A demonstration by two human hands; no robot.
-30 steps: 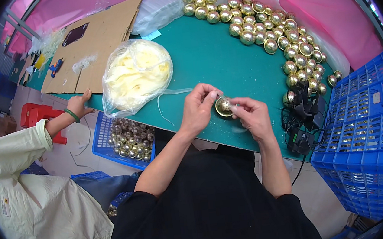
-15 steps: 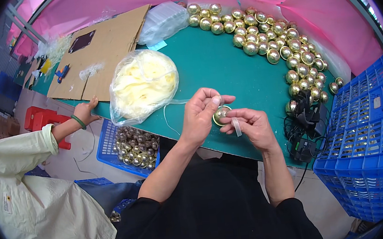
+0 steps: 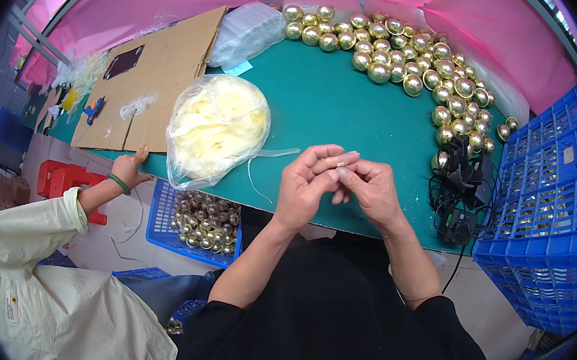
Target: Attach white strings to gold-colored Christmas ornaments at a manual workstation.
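Above the near edge of the green table (image 3: 318, 127), my left hand (image 3: 303, 189) and my right hand (image 3: 372, 189) meet, fingertips pinched together. A small pale bit shows between the fingers; what else they hold is hidden behind them. Left of my hands lies a clear plastic bag (image 3: 220, 127) stuffed with pale yellow, ribbon-like material. A thin translucent strip (image 3: 279, 153) trails from it toward my left hand. Many shiny gold balls (image 3: 396, 70) spread in a curved band along the table's back and right side.
A flat cardboard sheet (image 3: 170, 59) covers the table's left, where a co-worker's hand (image 3: 129, 170) rests on its edge. A blue crate (image 3: 158, 215) of balls stands below. Black adapters with cables (image 3: 468, 186) lie at right, beside stacked blue crates (image 3: 544, 202).
My hands have come closer together, the right moving left. The gold ball and clear strip that showed between them are now hidden from view.
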